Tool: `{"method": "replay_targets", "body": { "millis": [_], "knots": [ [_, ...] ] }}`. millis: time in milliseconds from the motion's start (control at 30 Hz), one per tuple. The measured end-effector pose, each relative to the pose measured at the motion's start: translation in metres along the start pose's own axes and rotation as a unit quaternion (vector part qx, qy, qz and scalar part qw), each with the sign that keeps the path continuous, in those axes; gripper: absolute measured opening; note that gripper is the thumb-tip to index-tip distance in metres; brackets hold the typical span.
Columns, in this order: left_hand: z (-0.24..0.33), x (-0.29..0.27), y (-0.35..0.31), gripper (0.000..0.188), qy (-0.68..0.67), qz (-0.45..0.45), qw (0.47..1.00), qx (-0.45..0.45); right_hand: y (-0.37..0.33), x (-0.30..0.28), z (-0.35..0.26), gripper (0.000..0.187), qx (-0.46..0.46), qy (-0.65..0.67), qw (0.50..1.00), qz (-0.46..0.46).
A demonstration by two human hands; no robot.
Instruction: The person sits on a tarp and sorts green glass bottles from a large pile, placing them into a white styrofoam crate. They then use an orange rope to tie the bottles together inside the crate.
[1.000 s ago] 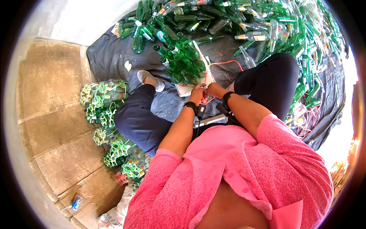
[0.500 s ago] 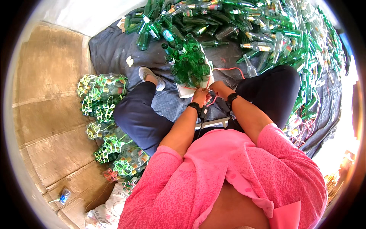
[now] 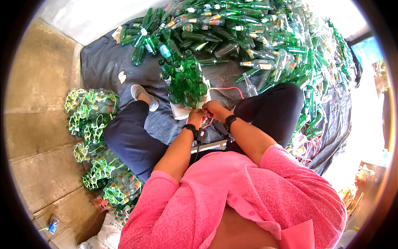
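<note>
In the head view, the person sits on a dark blue tarp with legs spread, and both hands meet just in front of the body, low in the middle of the picture. The left hand and the right hand are side by side and touching, fingers curled in and pinching a thin red string; from the hands the string loops up and away to the right across the tarp. Right against the fingertips stands a tight cluster of green glass bottles on a white sack, between the knees. The bottles stand roughly upright, their necks and caps toward the camera, and the bundle's long axis runs away from the person toward the top of the picture. Beyond it a large heap of loose green and clear bottles lies on its sides, necks pointing every way. To the person's left, on the concrete floor, sit bundles of bottles wrapped in yellow-green netting. Each wrist wears a dark band, and the sleeves are pink.
</note>
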State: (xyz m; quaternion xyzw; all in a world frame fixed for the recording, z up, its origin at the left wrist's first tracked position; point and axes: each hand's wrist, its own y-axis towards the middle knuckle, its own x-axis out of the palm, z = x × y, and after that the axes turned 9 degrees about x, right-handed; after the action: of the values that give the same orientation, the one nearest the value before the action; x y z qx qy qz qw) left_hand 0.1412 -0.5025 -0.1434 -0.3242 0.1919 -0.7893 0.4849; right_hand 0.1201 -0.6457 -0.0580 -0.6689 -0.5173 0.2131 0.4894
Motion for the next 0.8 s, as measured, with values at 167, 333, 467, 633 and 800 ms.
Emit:
{"method": "replay_targets", "body": {
  "millis": [167,333,467,633,800],
  "knots": [
    [0.033,0.024,-0.028,0.018,0.108,0.015,0.994,0.010,0.020,-0.011,0.024,0.019,-0.256,-0.242,0.933,0.082],
    [0.024,0.010,-0.024,0.013,0.099,0.004,0.995,0.005,0.018,-0.020,0.021,0.027,-0.439,-0.501,0.735,0.125],
    [0.017,0.017,-0.022,0.015,0.068,0.028,0.997,0.025,0.018,-0.024,0.021,0.023,-0.399,-0.464,0.782,0.119],
    [0.008,0.016,-0.016,0.015,0.014,0.064,0.996,0.063,0.013,-0.020,0.016,0.019,-0.258,-0.400,0.873,0.109],
    [0.021,0.031,-0.030,0.013,0.019,0.074,0.996,0.037,0.026,-0.038,0.010,0.022,-0.273,-0.459,0.843,0.063]
  ]
}}
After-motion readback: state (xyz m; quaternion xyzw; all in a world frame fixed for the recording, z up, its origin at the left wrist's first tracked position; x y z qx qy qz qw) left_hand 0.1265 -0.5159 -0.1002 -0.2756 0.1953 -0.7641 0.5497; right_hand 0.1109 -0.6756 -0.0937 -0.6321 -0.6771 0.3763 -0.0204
